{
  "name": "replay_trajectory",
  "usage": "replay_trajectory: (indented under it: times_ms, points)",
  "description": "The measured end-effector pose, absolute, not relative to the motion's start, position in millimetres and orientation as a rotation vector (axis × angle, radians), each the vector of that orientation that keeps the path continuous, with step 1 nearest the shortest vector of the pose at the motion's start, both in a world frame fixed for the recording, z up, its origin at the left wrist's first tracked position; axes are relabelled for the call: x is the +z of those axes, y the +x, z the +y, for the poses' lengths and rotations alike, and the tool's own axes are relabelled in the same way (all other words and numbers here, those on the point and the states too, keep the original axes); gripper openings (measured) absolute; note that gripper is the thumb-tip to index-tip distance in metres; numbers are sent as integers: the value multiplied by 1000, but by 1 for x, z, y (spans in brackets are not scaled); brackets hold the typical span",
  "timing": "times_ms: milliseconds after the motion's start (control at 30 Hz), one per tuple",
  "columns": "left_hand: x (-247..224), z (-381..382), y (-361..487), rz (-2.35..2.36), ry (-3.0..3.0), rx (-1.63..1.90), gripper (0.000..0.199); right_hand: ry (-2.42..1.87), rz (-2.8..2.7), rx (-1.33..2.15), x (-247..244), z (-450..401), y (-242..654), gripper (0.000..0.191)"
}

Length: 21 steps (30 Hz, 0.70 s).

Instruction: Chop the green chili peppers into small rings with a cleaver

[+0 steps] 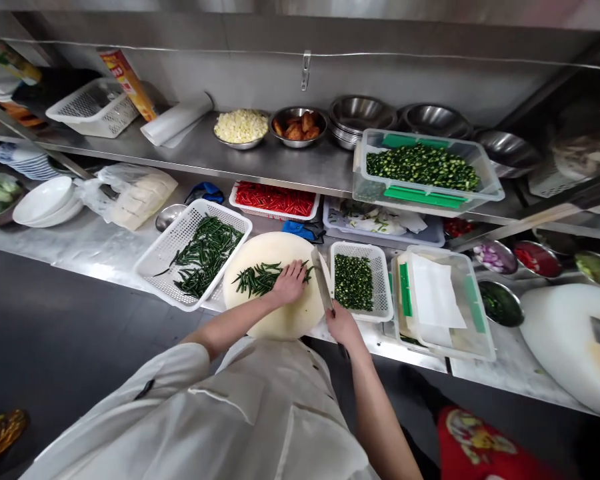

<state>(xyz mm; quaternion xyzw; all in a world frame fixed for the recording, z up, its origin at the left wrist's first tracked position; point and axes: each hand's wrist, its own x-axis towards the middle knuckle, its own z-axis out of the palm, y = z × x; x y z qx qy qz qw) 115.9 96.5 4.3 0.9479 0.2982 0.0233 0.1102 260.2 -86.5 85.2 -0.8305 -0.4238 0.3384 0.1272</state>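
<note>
We've got the right hand (343, 325) clamped on the handle of a knife (323, 279), blade pointing away from us along the board's right side. Left hand (290, 283): fingers spread over the right part of a bunch of green pods (255, 279); we can't tell whether it's closed on any.

Pods: slim, long, dark green, slightly glossy, some curved, roughly lined up, ends poking out both sides of the left hand. They lie on a round cream board (280, 323) under that hand, left of the knife grip. More whole pods (210, 257) sit left of the left hand in a white basket (166, 255). Just beyond the knife grip, to its right, chopped green pieces (353, 283), pale-centred, fill a smaller basket (381, 283).
</note>
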Motion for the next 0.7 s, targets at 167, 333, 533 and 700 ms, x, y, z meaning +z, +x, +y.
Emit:
replay_trajectory:
  times_ms: [167,333,533,700]
  points:
    - [21,128,99,672,2743,163,74,-2512,-1370,873,104,-81,295,41]
    - [25,112,134,931,2638,332,64,-2569,-1512,779,128,-43,303,41]
    - [20,104,142,801,2666,313,38,-2592,-1686,719,129,4,300,43]
    - [23,125,123,567,2715,262,31,-2598,-1720,780,114,17,301,41]
